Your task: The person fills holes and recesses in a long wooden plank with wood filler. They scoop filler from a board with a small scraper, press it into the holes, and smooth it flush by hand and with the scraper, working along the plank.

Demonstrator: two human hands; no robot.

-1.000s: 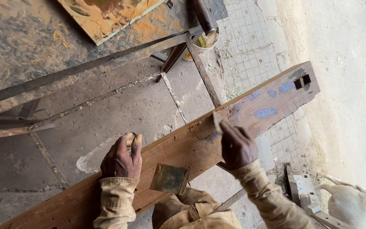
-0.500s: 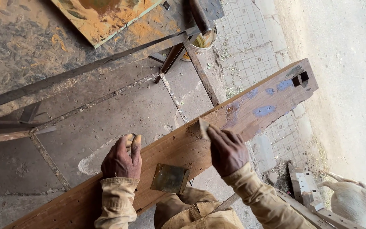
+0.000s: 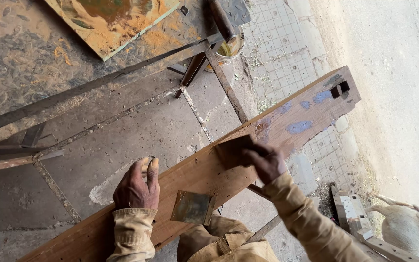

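Long wooden plank (image 3: 209,174) slants across paved floor. Right hand (image 3: 266,162) closed over dark sanding sheet (image 3: 231,150), pressed flat mid-plank. Left hand (image 3: 136,187) open, fingers hooked over upper edge. Loose metal scraper (image 3: 192,207) near lower edge; vibration could likely shake it off.

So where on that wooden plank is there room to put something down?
The plank is bare past the right hand, up to the notch at its far end, though blue patches mark it. A smaller bare strip lies between the left hand and the sandpaper. Near the body it is crowded by the metal scraper.
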